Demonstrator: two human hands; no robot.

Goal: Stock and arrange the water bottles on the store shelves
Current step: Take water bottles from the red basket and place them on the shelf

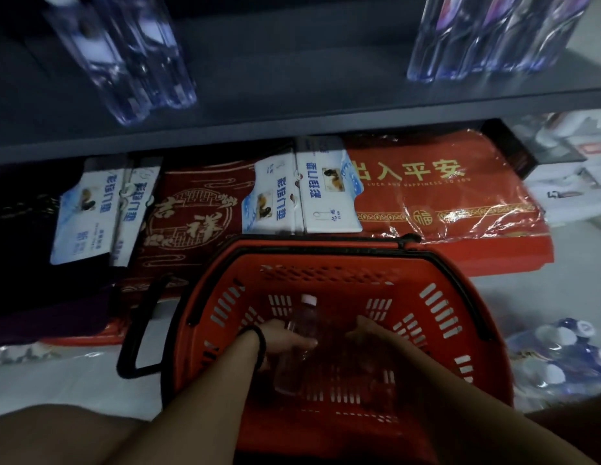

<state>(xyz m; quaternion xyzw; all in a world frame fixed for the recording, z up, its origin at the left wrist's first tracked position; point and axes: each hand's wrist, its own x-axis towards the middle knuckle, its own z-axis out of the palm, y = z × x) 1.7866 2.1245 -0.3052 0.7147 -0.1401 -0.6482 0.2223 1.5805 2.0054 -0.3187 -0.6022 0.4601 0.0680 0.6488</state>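
Inside the red basket [436,297], a water bottle [304,318] is gripped by the curled fingers of the left hand [282,340]. The right hand [369,330] is held just beside it; whether its fingers are closed cannot be told.

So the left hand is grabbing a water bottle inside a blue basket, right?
Not quite: the basket is red, not blue, as the head view shows. The rest stands: the left hand grips a water bottle inside it.
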